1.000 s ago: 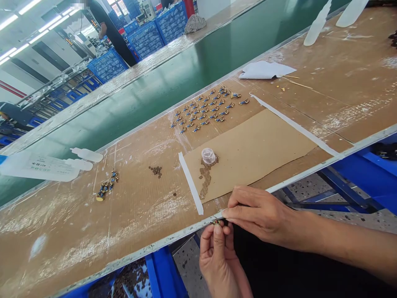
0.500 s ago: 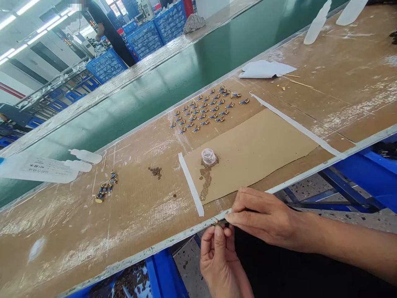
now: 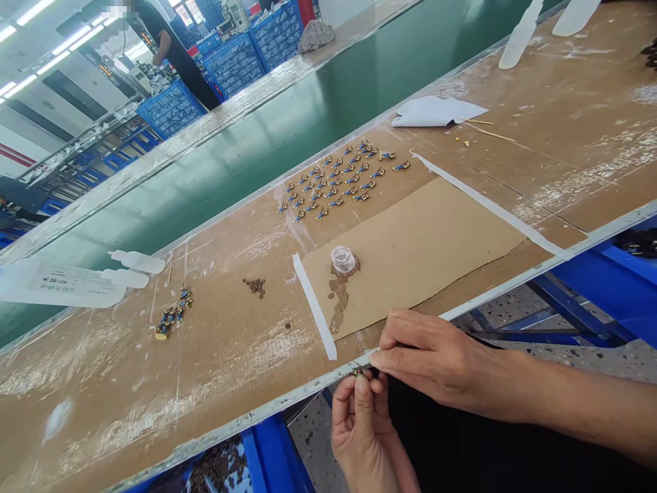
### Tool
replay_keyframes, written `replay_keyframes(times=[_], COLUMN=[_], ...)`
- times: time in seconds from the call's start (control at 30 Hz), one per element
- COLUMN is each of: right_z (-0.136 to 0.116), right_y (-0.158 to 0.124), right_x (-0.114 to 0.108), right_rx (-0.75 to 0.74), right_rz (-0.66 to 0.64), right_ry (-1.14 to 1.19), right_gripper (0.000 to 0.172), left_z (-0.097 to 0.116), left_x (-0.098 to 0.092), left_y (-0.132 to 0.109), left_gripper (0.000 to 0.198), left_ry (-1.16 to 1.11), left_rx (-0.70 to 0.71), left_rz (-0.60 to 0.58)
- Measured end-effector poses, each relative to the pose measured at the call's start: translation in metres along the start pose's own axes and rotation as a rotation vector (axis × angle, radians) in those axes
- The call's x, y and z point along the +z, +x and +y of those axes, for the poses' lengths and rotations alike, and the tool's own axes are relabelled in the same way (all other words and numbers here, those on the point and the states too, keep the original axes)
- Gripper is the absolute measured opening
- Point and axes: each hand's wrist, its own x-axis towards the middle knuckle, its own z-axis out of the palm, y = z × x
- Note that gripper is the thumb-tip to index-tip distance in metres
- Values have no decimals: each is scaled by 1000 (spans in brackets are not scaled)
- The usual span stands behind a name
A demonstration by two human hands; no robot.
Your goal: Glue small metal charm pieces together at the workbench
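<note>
At the table's front edge, my left hand (image 3: 365, 431) pinches a small figurine (image 3: 361, 373), mostly hidden by the fingertips. My right hand (image 3: 436, 356) is closed just above and right of it, fingertips pressed together; what they hold, if anything, is hidden. Beyond, on the brown sheet (image 3: 436, 233), stands a small clear cup (image 3: 343, 261) with a wet streak beside it. Several small blue and gold figurines (image 3: 333, 183) lie in rows behind the sheet. A pile of tiny brown rings (image 3: 254, 287) and another cluster of figurines (image 3: 177, 311) lie to the left.
White bottles lie at the left (image 3: 66, 282) and stand at the back right (image 3: 520, 34). A white cloth (image 3: 439, 111) and thin sticks (image 3: 491, 131) rest behind the sheet. Blue bins (image 3: 277, 455) sit below the front edge. A person (image 3: 179, 58) stands beyond the green belt (image 3: 246, 154).
The view has shifted slightly. Both hands stay together in nearly the same place, with the small figurine still at the left fingertips. The person in the background has moved an arm.
</note>
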Motion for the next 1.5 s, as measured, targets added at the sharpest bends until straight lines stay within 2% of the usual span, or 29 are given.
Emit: replay_keyframes(times=[0.37, 0.63, 0.97, 1.2, 1.5], right_z=[-2, -1, -3, -3, -2], right_y=[4, 0, -4, -4, -4], right_x=[0, 4, 4, 5, 5], right_rx=[-3, 57, 21, 35, 54], right_rz=[-109, 46, 44, 36, 9], right_ry=[-58, -32, -61, -71, -46], right_gripper=[24, 22, 22, 23, 23], left_z=[-1, -1, 2, 0, 3], left_x=[-1, -3, 2, -1, 2], left_y=[-1, 1, 0, 0, -4], left_gripper=[29, 30, 35, 26, 26], left_ry=[-5, -12, -39, -15, -29], left_rx=[11, 7, -27, -3, -27], left_rz=[11, 10, 40, -9, 4])
